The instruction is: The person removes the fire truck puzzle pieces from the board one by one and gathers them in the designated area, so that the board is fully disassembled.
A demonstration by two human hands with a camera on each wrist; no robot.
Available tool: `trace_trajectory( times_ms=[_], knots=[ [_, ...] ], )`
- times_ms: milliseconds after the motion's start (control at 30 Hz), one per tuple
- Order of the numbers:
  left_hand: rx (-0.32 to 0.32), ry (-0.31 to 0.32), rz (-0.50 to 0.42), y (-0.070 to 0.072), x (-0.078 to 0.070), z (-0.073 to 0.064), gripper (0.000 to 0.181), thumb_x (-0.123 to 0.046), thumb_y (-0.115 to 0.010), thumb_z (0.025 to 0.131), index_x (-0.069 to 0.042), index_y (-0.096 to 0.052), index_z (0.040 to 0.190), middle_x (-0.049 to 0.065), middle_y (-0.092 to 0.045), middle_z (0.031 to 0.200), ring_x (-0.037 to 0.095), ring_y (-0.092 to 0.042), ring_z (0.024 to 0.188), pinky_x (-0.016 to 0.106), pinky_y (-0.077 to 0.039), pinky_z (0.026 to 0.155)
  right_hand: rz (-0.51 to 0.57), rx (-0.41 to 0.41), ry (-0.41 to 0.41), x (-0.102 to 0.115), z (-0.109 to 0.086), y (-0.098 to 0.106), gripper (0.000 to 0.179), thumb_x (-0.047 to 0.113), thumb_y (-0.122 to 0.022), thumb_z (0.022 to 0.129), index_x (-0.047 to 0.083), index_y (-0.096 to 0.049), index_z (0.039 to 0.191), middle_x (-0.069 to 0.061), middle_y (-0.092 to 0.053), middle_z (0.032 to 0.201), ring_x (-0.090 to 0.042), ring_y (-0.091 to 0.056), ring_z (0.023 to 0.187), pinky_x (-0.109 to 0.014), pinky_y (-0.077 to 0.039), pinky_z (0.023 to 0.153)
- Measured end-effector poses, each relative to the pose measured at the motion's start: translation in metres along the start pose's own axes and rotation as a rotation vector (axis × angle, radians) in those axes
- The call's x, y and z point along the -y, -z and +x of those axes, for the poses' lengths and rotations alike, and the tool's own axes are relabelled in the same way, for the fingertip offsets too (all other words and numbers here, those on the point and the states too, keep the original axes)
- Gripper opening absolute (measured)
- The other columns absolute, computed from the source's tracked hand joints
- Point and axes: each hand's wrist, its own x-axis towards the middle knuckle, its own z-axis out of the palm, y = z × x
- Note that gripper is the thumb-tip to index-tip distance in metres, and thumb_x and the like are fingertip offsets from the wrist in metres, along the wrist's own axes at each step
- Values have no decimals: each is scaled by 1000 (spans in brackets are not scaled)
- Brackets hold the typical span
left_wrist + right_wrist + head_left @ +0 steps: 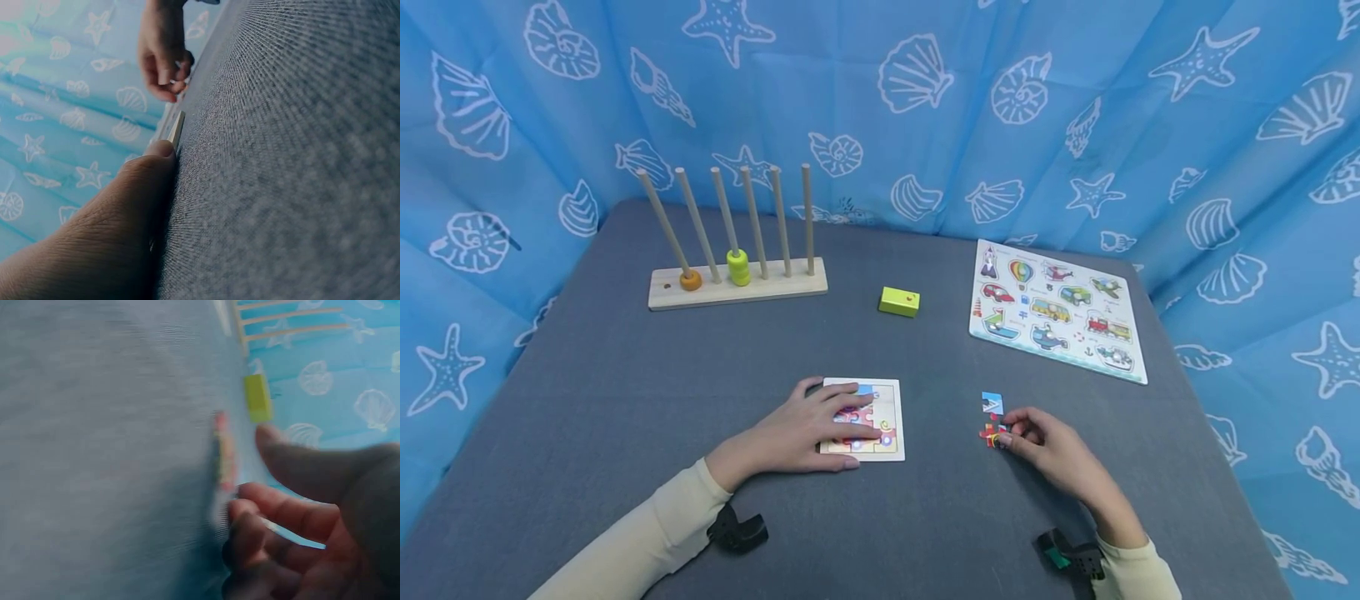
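Observation:
My left hand (808, 425) rests with spread fingers across a small square jigsaw puzzle in a pale wooden frame (891, 456), covering much of its left side. In the left wrist view, the thumb (159, 150) lies against the frame's edge. To the right, my right hand (1052, 446) is beside loose jigsaw pieces on the table, a blue-and-white one (992, 402) and a red-and-yellow one (990, 435). Its thumb and fingertips overlap the red piece in the head view. In the right wrist view, the thumb (294, 465) stands apart from the loosely bent fingers, with a gap between them.
Behind the left hand stands a wooden peg rack (775, 285) with an orange bead and green beads on its rods. A yellow-green block (899, 302) lies near the middle. At the back right is a vehicle picture board (1022, 312). A blue shell-print curtain (880, 108) surrounds the grey table.

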Motion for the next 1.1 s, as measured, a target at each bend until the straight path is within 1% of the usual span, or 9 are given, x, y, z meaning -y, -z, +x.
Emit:
trace_trajectory(
  times_ms=[100, 200, 333, 433, 633, 800, 900, 1000, 1100],
  knots=[
    [-6, -2, -1, 0, 0, 0, 49, -63, -42, 93, -50, -39, 140, -7, -32, 154, 19, -21, 145, 63, -21, 103, -13, -26, 37, 14, -2, 1, 22, 24, -63, 93, 8, -63, 107, 0, -57, 80, -6, -46, 61, -24, -38, 54],
    [-14, -6, -4, 0, 0, -1, 49, -63, -43, 93, -50, -40, 140, -6, -33, 154, 20, -22, 145, 64, -22, 103, -11, -54, 138, 34, -2, -5, 20, 26, -64, 93, 9, -65, 103, 4, -56, 76, -5, -47, 61, -23, -40, 54],
    [-15, -9, -6, 0, 1, -1, 49, -62, -43, 93, -49, -40, 140, -6, -33, 154, 20, -21, 145, 64, -22, 103, -18, 8, 317, 57, 4, -18, 18, 21, -67, 91, 7, -66, 102, 8, -54, 76, -3, -48, 64, -22, -42, 57],
    [-6, -2, 1, 1, 1, -1, 50, -63, -42, 93, -50, -39, 141, -7, -31, 155, 19, -19, 145, 64, -21, 103, -34, 72, 388, 73, 11, -27, 19, 22, -67, 90, 8, -66, 104, 10, -54, 79, -2, -48, 67, -21, -42, 59],
    [-4, -18, 0, -1, 1, 0, 48, -62, -41, 94, -49, -40, 140, -7, -32, 155, 20, -20, 145, 64, -22, 103, -74, 120, 439, 92, 22, -52, 23, 25, -68, 90, 9, -65, 107, 10, -56, 83, -2, -49, 70, -21, -43, 63],
    [-49, -50, 2, -2, 0, 0, 46, -58, -44, 95, -45, -45, 140, -3, -35, 153, 23, -25, 144, 65, -25, 100, -113, 138, 454, 95, 26, -69, 25, 21, -70, 89, 9, -63, 109, 5, -57, 86, -5, -51, 74, -22, -43, 65],
    [-68, -56, 8, -1, 1, 0, 47, -56, -46, 95, -43, -45, 140, -3, -36, 153, 24, -26, 143, 65, -26, 99, -140, 125, 462, 95, 27, -75, 25, 19, -71, 87, 10, -62, 109, 3, -57, 88, -6, -50, 74, -22, -43, 65],
    [-69, -44, 4, 0, 1, 0, 51, -56, -47, 94, -41, -42, 143, -4, -35, 153, 22, -26, 144, 64, -25, 100, -152, 106, 459, 95, 28, -78, 25, 18, -73, 86, 10, -62, 107, 3, -56, 88, -6, -49, 74, -22, -43, 65],
    [-62, -11, -30, 0, 1, 0, 59, -58, -48, 93, -37, -37, 146, -6, -34, 153, 19, -24, 144, 62, -24, 102, -150, 104, 441, 96, 27, -79, 25, 18, -74, 85, 10, -61, 105, 3, -55, 88, -7, -49, 74, -23, -42, 65]
  ],
)
